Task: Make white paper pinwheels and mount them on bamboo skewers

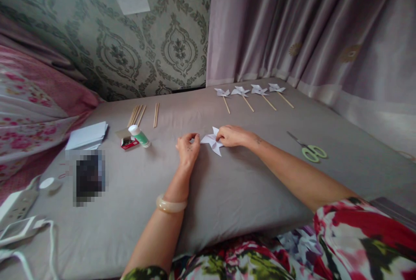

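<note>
A white folded paper pinwheel head [212, 142] lies on the grey sheet [227, 193] in front of me. My right hand [232, 136] presses down on its right side with the fingers bent over the paper. My left hand [187, 146] sits just left of it with the fingertips pinched together; whatever is between them is too small to make out. A pale bangle circles my left wrist.
Several finished paper pinwheels on sticks [248, 94] lie in a row at the back. Green-handled scissors [310, 151] lie to the right. Wooden sticks [138, 114], a glue stick [139, 136], a small red box [129, 142] and white paper sheets [87, 136] are left, with a power strip [16, 204] at the edge.
</note>
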The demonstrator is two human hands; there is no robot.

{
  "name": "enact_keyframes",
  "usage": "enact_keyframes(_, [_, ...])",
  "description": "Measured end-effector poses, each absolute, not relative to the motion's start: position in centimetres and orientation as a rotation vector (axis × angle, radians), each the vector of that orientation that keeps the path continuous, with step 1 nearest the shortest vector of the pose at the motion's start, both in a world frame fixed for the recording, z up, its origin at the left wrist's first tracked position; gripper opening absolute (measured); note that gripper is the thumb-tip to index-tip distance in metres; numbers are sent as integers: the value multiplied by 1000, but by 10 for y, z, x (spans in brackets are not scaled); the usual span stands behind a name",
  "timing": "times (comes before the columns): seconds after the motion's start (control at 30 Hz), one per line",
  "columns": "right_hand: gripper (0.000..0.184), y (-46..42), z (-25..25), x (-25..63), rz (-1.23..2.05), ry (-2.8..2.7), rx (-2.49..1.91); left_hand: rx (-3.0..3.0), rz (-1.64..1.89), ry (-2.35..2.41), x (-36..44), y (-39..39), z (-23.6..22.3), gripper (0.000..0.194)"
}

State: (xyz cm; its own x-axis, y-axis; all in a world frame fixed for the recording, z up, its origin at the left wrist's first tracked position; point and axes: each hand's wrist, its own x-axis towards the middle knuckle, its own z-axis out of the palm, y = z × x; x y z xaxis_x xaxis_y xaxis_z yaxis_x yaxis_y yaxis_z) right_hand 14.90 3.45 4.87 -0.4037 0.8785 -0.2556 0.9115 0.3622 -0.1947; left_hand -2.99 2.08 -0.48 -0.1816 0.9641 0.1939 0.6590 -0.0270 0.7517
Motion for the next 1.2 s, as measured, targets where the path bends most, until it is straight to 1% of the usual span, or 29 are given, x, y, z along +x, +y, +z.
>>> enact_keyframes(0.47, [36,35,49,154,-461,2543,1669,1704,1060,1864,-33,21,-5,26])
enact_keyframes(0.8, [35,35,43,164,-531,2570,1705,1715,1051,1867,-32,20,-4,25])
enact_keyframes(0.97, [29,21,37,169,-594,2614,1726,1727,1012,1865,-31,19,-3,25])
enact_keyframes(1.2, [19,4,22,177,-779,2679,1877,1754,986,1849,-29,18,-1,24])
